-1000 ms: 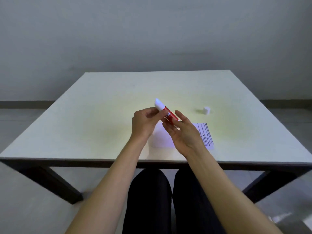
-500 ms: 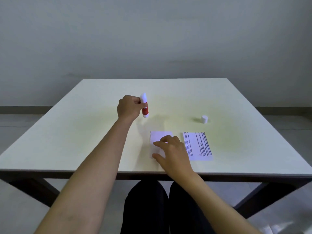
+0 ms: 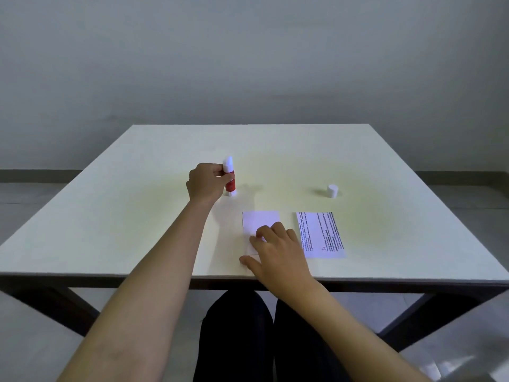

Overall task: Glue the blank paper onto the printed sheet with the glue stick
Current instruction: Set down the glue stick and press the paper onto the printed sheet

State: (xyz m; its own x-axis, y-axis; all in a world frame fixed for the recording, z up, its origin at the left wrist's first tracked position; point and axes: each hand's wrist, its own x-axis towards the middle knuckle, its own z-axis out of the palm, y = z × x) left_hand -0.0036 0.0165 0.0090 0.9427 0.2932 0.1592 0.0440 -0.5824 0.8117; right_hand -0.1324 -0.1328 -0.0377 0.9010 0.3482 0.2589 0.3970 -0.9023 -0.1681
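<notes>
My left hand [image 3: 207,183] is closed around the glue stick [image 3: 229,176], which stands upright on the desk [image 3: 110,216] with its base touching the surface, out beyond and to the left of the papers. Its white tip points up; I can't quite tell from here whether that tip is bare glue or a covered end, though a small white cap [image 3: 332,191] sits alone well off to the right.

My right hand [image 3: 278,249] lies flat and released on the blank paper [image 3: 260,223], fingers spread over its near half, gripping nothing, just pressing it to the desk. The paper lies close to the near edge, its long axis running away from me. The printed sheet [image 3: 321,234] lies just to its right, parallel, with a strip of bare desk between the two, not touching.

What the next move turns on, as I judge it: the printed sheet sits to the right of the blank one, on the same side as the hand already resting on the paper. So my right hand is the nearer one to lift the blank piece and carry it sideways, rightward, keeping the long edges lined up. The left only has to let go of the stick.
</notes>
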